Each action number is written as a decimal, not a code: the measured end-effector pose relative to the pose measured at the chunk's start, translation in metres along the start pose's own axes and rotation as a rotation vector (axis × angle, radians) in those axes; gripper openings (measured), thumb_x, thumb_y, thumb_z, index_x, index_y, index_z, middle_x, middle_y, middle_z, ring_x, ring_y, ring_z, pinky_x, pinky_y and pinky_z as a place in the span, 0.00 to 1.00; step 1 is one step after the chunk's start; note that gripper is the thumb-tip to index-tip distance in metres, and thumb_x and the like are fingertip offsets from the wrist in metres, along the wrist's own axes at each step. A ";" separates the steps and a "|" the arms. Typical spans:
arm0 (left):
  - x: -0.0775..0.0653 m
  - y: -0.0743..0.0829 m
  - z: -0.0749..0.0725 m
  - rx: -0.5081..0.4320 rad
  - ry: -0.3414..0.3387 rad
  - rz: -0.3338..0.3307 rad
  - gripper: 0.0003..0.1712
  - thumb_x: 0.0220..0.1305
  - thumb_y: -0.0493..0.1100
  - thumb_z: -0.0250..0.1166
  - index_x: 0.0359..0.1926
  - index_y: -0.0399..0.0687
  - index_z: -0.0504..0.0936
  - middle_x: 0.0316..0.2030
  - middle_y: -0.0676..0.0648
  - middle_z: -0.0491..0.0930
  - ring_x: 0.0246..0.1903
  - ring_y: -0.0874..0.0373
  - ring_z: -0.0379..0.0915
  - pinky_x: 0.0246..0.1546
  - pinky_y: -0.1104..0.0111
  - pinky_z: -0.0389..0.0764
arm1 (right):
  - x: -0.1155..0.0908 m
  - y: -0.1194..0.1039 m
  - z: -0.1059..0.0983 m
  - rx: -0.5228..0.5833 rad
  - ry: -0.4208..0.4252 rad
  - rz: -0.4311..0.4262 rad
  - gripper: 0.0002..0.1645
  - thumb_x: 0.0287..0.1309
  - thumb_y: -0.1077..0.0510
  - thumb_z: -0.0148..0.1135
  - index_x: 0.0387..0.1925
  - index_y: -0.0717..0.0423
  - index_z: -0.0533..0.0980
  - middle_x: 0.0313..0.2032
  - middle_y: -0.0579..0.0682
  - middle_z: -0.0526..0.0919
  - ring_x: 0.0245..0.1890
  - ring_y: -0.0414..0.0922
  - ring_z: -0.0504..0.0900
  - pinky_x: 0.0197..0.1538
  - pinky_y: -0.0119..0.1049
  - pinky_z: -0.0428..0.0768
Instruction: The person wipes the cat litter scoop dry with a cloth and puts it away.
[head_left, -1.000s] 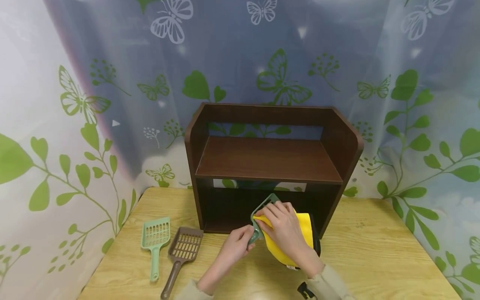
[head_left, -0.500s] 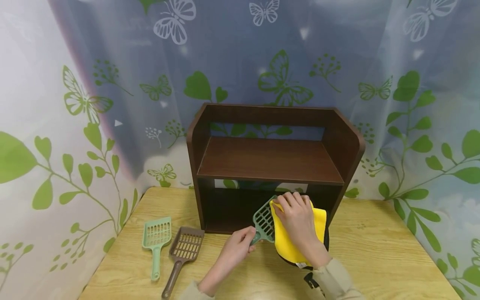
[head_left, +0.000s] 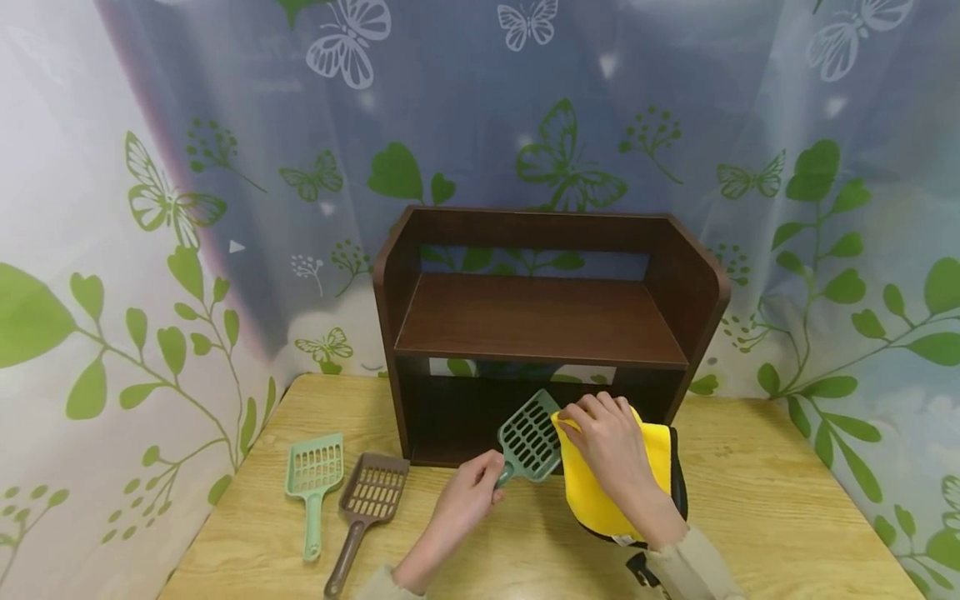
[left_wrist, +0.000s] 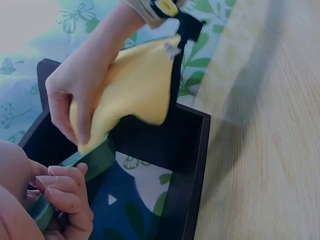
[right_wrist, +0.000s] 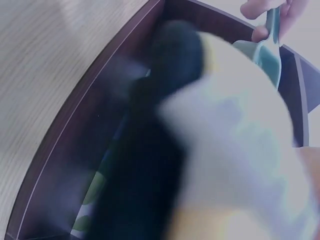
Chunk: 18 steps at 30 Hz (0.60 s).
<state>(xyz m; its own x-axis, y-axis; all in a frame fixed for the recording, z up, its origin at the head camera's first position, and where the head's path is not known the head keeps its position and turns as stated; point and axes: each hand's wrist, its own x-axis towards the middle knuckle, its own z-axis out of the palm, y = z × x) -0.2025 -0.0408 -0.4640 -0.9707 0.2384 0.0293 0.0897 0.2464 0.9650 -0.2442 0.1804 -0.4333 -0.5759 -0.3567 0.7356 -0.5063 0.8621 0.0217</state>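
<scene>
In the head view my left hand [head_left: 468,489] grips the handle of a dark green slotted litter scoop [head_left: 531,437], its blade raised in front of the shelf's lower compartment. My right hand [head_left: 611,446] pinches a yellow cloth [head_left: 592,492] with a dark edge, just right of the blade. The left wrist view shows the cloth [left_wrist: 142,85] hanging from the right hand [left_wrist: 82,82] near the scoop [left_wrist: 100,160]; whether they touch is hard to tell. Blurred cloth [right_wrist: 240,135] covers much of the right wrist view and hides part of the scoop [right_wrist: 267,60].
A dark brown two-level shelf [head_left: 540,321] stands at the back of the wooden table [head_left: 780,500]. To the left lie a light green slotted scoop [head_left: 313,471] and a brown slotted scoop [head_left: 373,492]. A patterned curtain [head_left: 465,100] hangs behind.
The cloth and right hand have moved right, off the front of the scoop's blade, and the blade now shows in full. The left hand keeps its hold nearly in place.
</scene>
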 end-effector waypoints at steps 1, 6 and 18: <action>0.000 0.000 0.000 0.040 0.009 0.013 0.23 0.81 0.55 0.48 0.28 0.47 0.70 0.19 0.54 0.67 0.17 0.63 0.58 0.18 0.74 0.58 | -0.002 0.000 -0.002 0.002 -0.021 0.000 0.13 0.42 0.59 0.84 0.30 0.51 0.86 0.29 0.46 0.83 0.32 0.47 0.73 0.37 0.38 0.66; 0.001 0.000 0.003 0.206 0.040 0.056 0.24 0.81 0.55 0.48 0.27 0.49 0.73 0.17 0.56 0.67 0.16 0.65 0.60 0.18 0.72 0.60 | -0.006 0.003 -0.010 -0.009 -0.074 0.004 0.11 0.42 0.58 0.83 0.29 0.50 0.86 0.27 0.44 0.82 0.31 0.45 0.72 0.36 0.37 0.65; 0.004 0.004 0.013 0.151 -0.023 0.033 0.21 0.80 0.54 0.49 0.30 0.51 0.74 0.20 0.56 0.70 0.21 0.65 0.67 0.22 0.72 0.65 | 0.006 0.002 -0.005 0.046 0.076 0.005 0.14 0.44 0.59 0.81 0.35 0.53 0.86 0.31 0.47 0.85 0.31 0.48 0.74 0.37 0.40 0.67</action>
<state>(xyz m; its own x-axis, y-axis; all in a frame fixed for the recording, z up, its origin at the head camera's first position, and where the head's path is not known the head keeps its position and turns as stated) -0.2031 -0.0272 -0.4636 -0.9614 0.2700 0.0526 0.1556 0.3762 0.9134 -0.2457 0.1822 -0.4251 -0.5289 -0.3231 0.7847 -0.5337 0.8456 -0.0115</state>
